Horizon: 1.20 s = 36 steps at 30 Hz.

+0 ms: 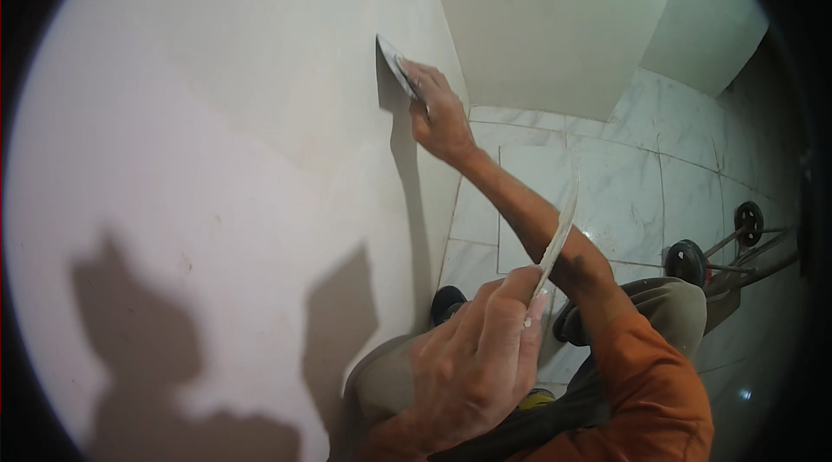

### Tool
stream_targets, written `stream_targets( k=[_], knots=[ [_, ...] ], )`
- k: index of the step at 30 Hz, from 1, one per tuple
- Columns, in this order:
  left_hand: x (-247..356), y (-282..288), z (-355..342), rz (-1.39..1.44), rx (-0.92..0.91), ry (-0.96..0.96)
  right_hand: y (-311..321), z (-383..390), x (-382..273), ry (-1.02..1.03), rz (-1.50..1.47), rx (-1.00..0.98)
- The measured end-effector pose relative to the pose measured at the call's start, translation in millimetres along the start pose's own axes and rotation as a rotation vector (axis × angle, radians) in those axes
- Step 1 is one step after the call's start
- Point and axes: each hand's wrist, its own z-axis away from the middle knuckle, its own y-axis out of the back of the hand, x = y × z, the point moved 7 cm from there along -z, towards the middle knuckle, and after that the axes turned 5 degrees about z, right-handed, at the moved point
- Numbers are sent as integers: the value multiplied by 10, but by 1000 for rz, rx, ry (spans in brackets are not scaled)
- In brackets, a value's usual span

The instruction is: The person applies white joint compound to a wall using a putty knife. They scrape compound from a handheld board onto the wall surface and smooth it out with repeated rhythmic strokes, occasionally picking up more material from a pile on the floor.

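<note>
My right hand (pixel 438 115) is closed on a putty knife (pixel 392 59), with the blade at the pale wall (pixel 225 98) and its shadow just beneath. My left hand (pixel 472 354) is closed on a thin, whitish putty-coated blade (pixel 559 232), seen nearly edge-on in front of my right forearm; its handle is mostly hidden by my fingers. Shadows of my head and the held blade fall on the lower part of the wall.
Marble-look floor tiles (pixel 611 193) lie to the right, below grey-green wall faces (pixel 546 20) at the top. My knees and dark shoes show at the bottom. A metal frame with black wheels (pixel 687 263) lies at the right beside my knee.
</note>
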Motion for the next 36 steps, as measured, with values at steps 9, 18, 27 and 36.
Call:
stream_targets(
  k=[9,18,27,36],
  knots=[
    [137,-102,-40,-30,-25,-28,-133,804,-332,51,-46,9],
    [169,-223,-58,-183,-40,25,190,861,-188,-71,-240,-62],
    [-480,-432,49,-564,-359,392,508,-986,501,-296,13,221],
    [-894,-889,462,-874,-676,451,191,-1315,641,-394,41,79]
  ],
)
